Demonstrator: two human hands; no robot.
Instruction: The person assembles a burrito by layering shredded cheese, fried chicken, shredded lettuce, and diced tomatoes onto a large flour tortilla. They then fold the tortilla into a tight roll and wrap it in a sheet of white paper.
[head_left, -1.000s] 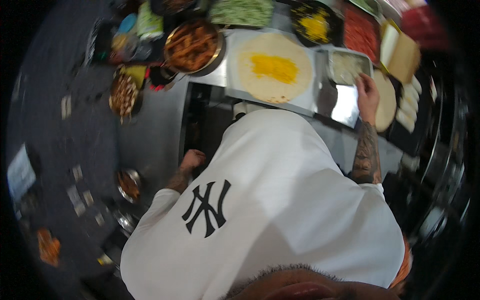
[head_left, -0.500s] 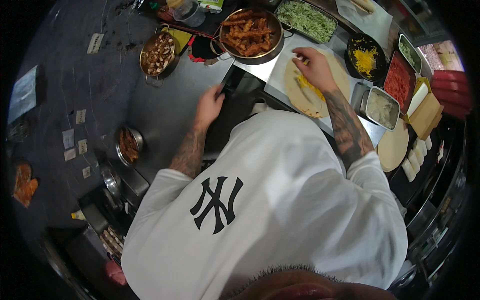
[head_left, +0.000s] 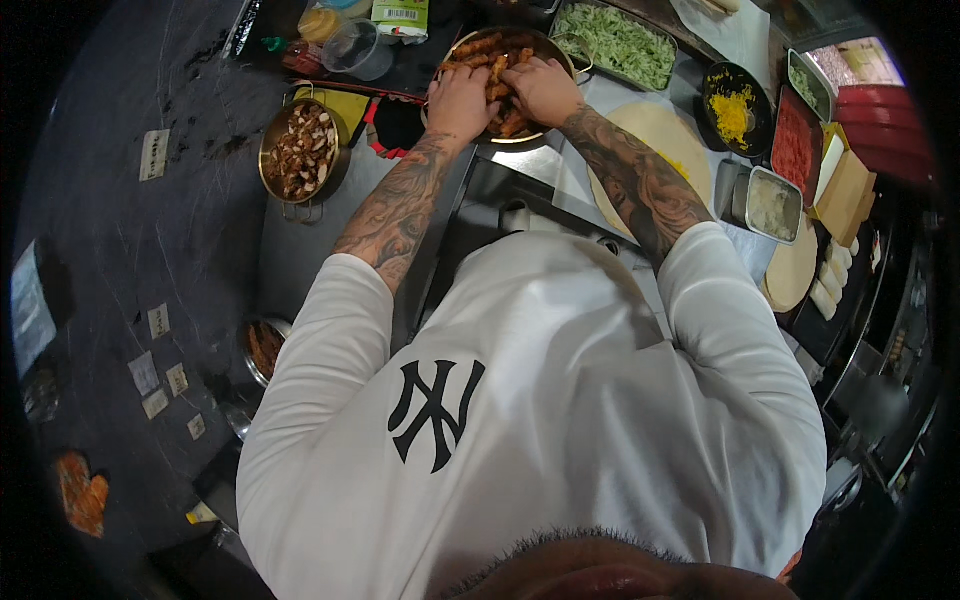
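Note:
Both my hands are down in the round brass-coloured pan (head_left: 520, 138) of reddish-brown fried strips (head_left: 497, 45). At the pan's left side my left hand (head_left: 460, 103) bends its fingers over the strips. My right hand (head_left: 545, 93) reaches in from the right, its fingers closed round strips near the middle. Partly beneath my right forearm lies a large flat tortilla (head_left: 655, 122) with yellow shredded cheese (head_left: 677, 166) on it. The strips and my own fingers hide some of the fingertips.
Beyond the tortilla stand a black bowl of yellow cheese (head_left: 735, 112), a tray of shredded greens (head_left: 615, 45), a red-filled tray (head_left: 795, 145) and a metal tub (head_left: 772, 205). Left of the pan are a brown-topped bowl of chopped pieces (head_left: 300, 150) and a clear plastic tub (head_left: 360, 52).
My right hand has left the tortilla and my left hand has come off the counter's dark edge. Both have moved forward into the pan of fried strips.

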